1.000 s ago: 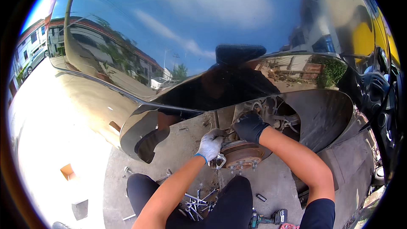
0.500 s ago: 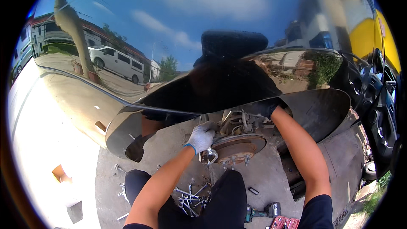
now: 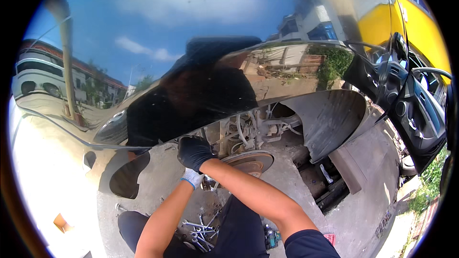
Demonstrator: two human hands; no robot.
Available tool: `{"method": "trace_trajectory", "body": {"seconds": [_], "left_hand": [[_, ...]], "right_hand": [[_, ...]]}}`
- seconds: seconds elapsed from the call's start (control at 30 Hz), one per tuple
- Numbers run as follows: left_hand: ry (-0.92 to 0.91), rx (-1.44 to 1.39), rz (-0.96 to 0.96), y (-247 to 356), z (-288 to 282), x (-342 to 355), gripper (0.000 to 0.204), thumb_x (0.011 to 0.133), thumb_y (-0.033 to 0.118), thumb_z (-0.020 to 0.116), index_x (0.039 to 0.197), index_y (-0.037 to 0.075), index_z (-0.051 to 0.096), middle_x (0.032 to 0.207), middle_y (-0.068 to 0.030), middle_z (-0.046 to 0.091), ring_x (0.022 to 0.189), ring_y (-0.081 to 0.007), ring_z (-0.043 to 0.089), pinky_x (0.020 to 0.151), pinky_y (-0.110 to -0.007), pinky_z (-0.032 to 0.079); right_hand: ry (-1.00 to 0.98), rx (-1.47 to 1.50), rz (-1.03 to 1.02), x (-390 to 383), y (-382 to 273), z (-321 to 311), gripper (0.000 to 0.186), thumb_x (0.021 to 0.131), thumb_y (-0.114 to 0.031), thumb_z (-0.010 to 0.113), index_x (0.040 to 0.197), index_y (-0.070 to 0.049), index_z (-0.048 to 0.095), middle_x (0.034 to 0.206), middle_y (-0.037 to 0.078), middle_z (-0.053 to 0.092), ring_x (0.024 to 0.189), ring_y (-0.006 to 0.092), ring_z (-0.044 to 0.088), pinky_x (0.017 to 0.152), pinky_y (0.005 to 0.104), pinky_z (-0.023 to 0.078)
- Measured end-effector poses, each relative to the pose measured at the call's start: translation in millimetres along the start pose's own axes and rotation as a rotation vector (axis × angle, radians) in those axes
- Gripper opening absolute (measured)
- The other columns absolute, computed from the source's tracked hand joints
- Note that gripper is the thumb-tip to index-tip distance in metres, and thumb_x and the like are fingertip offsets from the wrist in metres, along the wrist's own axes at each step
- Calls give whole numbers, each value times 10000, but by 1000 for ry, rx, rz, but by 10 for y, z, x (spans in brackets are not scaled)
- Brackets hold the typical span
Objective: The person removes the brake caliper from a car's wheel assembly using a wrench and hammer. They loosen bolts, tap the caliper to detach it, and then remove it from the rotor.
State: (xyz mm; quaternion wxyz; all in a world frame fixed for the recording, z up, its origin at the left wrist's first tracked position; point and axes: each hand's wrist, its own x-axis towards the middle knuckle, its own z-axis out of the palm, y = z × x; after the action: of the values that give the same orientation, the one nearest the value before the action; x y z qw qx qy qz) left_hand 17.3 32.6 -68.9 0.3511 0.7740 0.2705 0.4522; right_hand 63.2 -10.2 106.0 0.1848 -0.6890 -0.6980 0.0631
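A rusty brake disc (image 3: 253,161) with its hub sits on the exposed axle under the dark car's fender. My right hand (image 3: 196,154), in a black glove, is curled at the near left of the disc, under the fender edge. What its fingers close on is hidden. Just below, my left hand (image 3: 193,177), in a white glove with a blue cuff, is mostly covered by the right hand and wrist; its fingers do not show. Beside it, a silver metal part (image 3: 207,184) hangs at the disc's left edge. Suspension arms (image 3: 258,131) show behind the disc.
Several wrenches (image 3: 201,231) lie on the concrete between my legs. A power tool (image 3: 271,237) and a red case (image 3: 330,239) are near my right arm. A floor pit (image 3: 325,186) opens at right. An open car door (image 3: 416,110) stands beyond it.
My right hand has come out of the wheel well and crossed left, over my left hand. The view has shifted to the right, showing more of the suspension and the pit.
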Motion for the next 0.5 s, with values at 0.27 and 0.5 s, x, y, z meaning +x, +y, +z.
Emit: {"method": "trace_trajectory", "body": {"seconds": [0.27, 0.5], "left_hand": [[3, -659, -391, 192, -97, -24, 325, 1024, 87, 579, 1289, -1, 747, 1172, -123, 797, 1074, -242, 730, 1004, -375, 563], [-8, -515, -486, 699, -50, 96, 297, 910, -47, 526, 1064, -37, 780, 991, -82, 770, 868, -136, 679, 827, -303, 570]], "right_hand": [[371, 310, -9, -2, 377, 43, 258, 1029, -207, 587, 1152, -15, 710, 1075, 288, 758, 1035, 496, 723, 930, 565, 574], [534, 542, 367, -99, 1480, -106, 288, 1069, -257, 616, 1106, 9, 721, 960, 289, 763, 902, 476, 747, 795, 504, 596]]}}
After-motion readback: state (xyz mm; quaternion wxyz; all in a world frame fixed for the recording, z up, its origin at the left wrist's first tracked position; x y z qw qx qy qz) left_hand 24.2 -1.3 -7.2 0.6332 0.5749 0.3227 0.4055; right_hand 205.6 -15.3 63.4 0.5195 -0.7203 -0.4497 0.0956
